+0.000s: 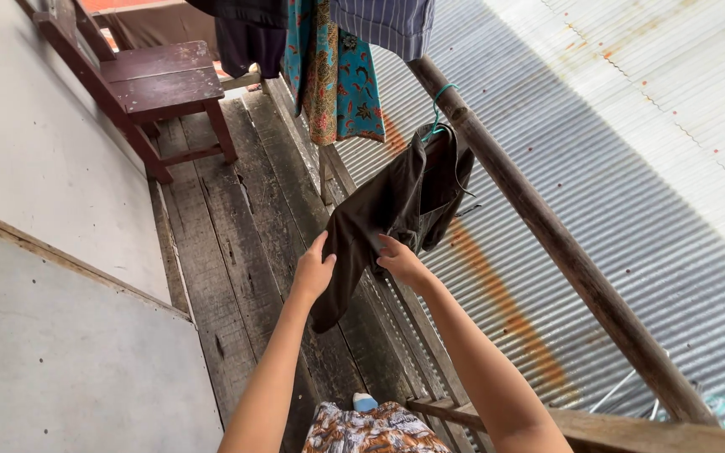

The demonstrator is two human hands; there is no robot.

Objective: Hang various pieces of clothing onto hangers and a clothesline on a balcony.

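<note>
Garment: dark brown shirt (396, 210), creased, on a green hanger (438, 113), frame centre.
Left hand (312, 273): fingers flat on the lower hem.
Right hand (400, 260): fingers pinching the cloth.
Support: round wooden pole (547, 235), running upper centre to lower right.
Surroundings: plank floor (237, 243), corrugated metal roofing (648, 143).
Long axis: hanger at top, hem toward lower left.

Soft, even daylight is seen throughout; the corrugated roof (673, 101) at upper right is nearly overexposed, shadows are faint, and focus is held sharp.
</note>
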